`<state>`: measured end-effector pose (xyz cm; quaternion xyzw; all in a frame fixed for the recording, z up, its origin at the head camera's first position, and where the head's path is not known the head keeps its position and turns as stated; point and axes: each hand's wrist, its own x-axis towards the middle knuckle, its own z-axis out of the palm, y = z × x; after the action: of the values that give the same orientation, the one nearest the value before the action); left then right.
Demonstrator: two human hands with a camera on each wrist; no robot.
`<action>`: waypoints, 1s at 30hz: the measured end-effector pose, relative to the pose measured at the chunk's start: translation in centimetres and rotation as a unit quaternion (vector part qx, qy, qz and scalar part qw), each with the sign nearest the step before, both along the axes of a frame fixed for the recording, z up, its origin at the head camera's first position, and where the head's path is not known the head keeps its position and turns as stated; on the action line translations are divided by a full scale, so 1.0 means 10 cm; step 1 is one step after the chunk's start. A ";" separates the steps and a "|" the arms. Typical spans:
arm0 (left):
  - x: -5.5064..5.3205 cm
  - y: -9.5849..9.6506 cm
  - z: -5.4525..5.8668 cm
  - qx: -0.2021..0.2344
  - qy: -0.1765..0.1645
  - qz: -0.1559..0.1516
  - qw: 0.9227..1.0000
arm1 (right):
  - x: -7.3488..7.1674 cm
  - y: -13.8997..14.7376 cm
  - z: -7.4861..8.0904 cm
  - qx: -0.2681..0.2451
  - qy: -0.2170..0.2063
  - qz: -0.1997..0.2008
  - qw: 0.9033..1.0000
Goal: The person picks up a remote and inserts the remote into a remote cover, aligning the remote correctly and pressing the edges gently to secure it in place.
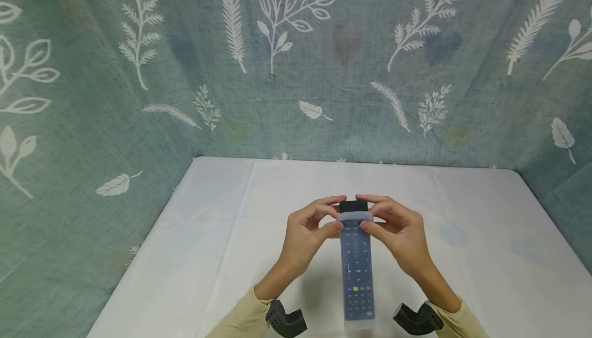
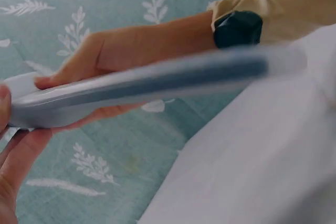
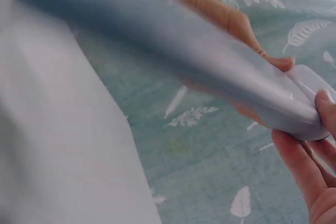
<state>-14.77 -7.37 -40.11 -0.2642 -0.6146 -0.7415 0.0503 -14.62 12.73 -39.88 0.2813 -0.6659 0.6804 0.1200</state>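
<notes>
A dark remote control (image 1: 353,206) stands upright in a translucent bluish-white cover (image 1: 357,271), its black top end showing above the cover's thick rim. Coloured and white buttons show through the cover's front. My left hand (image 1: 307,225) pinches the rim on the left side, thumb in front and fingers behind. On the opposite side my right hand (image 1: 398,227) pinches the same rim in a similar way. Both index fingers reach up beside the remote's black end. In the right wrist view the covered remote is tilted and blurred at its far end, and the rim bulges near the thumbs.
A white table (image 1: 268,184) lies beneath the hands. Green-grey cloth (image 1: 314,137) with white leaf prints hangs behind it and along both sides. Black wrist devices (image 1: 285,320) sit at the cuffs of the beige sleeves (image 1: 242,317).
</notes>
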 end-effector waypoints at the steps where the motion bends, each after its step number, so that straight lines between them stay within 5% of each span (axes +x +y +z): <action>1: -0.01 -0.01 0.01 -0.002 0.009 -0.004 1.000 | 0.00 0.00 0.00 -0.007 -0.002 -0.001 1.000; 9: 0.00 -0.08 0.27 -0.049 0.068 -0.035 0.996 | 0.01 -0.05 0.03 -0.030 0.000 0.000 1.000; 13: 0.02 -0.09 0.34 -0.081 0.103 -0.013 0.991 | 0.02 -0.06 0.00 -0.022 -0.017 0.000 1.000; 21: -0.12 -0.05 0.08 -0.087 0.205 0.060 0.973 | 0.07 -0.07 -0.18 -0.041 0.003 0.011 0.999; 26: -0.17 -0.01 -0.01 -0.070 0.209 0.066 0.973 | 0.09 -0.10 -0.23 -0.054 0.038 0.003 0.998; 30: -0.17 -0.01 0.00 -0.054 0.176 0.028 0.983 | 0.08 -0.10 -0.22 -0.051 0.055 -0.015 0.997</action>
<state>-16.47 -7.46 -40.12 -0.3757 -0.6427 -0.6472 0.1637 -13.84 11.78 -42.08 0.3022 -0.6270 0.6949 0.1806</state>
